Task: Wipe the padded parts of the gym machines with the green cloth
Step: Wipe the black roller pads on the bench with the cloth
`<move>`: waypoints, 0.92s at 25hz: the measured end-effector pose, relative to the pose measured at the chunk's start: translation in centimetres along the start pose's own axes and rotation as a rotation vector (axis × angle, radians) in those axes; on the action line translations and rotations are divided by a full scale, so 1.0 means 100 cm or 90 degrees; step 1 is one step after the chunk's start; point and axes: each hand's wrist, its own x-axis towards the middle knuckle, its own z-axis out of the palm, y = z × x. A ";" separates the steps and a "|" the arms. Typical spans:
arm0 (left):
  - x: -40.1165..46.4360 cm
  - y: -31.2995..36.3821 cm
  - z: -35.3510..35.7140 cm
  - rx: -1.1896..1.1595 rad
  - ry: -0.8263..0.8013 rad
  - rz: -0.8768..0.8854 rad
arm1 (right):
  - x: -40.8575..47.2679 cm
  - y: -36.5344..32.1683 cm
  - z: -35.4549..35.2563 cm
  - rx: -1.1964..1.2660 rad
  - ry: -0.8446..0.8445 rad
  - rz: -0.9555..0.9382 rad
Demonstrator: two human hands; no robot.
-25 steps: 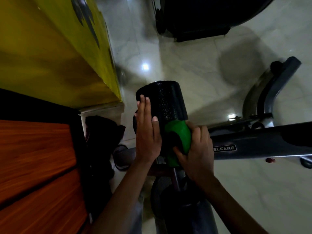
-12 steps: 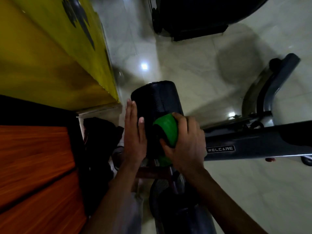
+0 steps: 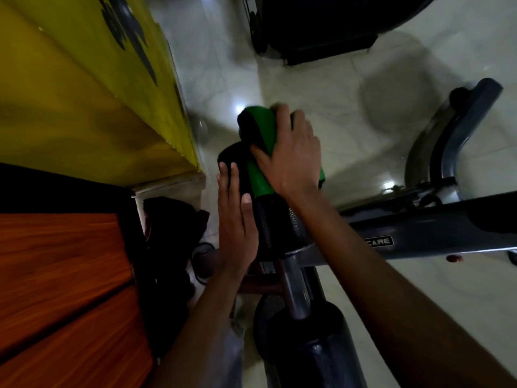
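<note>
Head view: the right hand (image 3: pixel 293 158) presses one green cloth (image 3: pixel 261 163) over the far end of the black foam roller pad (image 3: pixel 275 228), fingers curled around it to wipe. The left hand (image 3: pixel 236 228) lies flat, fingers straight together, seemingly steadying the pad. A second roller pad (image 3: pixel 313 345) sits below.

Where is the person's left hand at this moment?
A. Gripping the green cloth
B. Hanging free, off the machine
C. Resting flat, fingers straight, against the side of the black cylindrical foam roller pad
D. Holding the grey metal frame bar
C: the left hand lies flat with straight fingers against the black cylindrical foam roller pad, while the right hand presses the green cloth onto it.
</note>
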 end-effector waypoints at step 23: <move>0.024 0.004 0.013 0.012 0.081 0.002 | -0.052 0.006 -0.007 0.025 0.032 0.022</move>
